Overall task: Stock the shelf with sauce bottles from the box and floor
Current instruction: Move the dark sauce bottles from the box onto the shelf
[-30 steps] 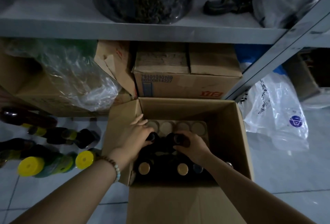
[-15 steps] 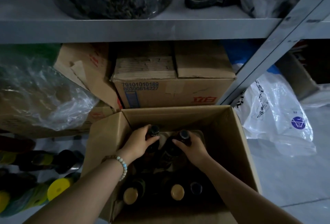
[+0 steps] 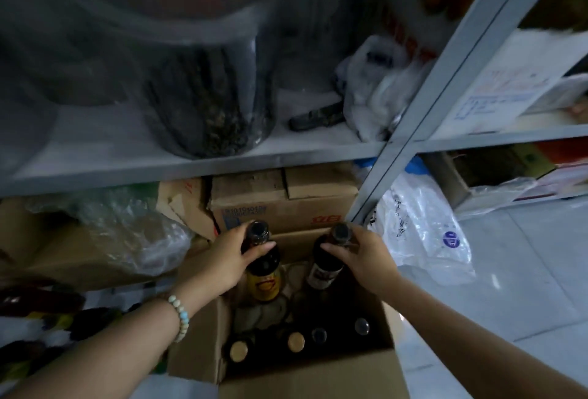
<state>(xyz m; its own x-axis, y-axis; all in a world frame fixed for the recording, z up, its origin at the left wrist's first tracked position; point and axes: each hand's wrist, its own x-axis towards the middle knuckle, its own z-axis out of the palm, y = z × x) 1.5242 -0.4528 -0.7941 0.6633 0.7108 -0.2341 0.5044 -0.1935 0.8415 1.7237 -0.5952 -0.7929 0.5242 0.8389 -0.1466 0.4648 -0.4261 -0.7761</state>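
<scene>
I'm looking down into the open box (image 3: 305,376), where capped bottles (image 3: 296,342) are standing along its near side. Above its far half, my left hand (image 3: 219,261) is gripping a yellow-labelled bottle (image 3: 264,284) by the neck, fingers curled round it. My right hand (image 3: 366,255) is clamping the neck of a white-labelled bottle (image 3: 324,274). Both labels are too blurred to read. Behind, a closed carton (image 3: 286,211) is showing blurred digits and red characters under the shelf (image 3: 159,172).
</scene>
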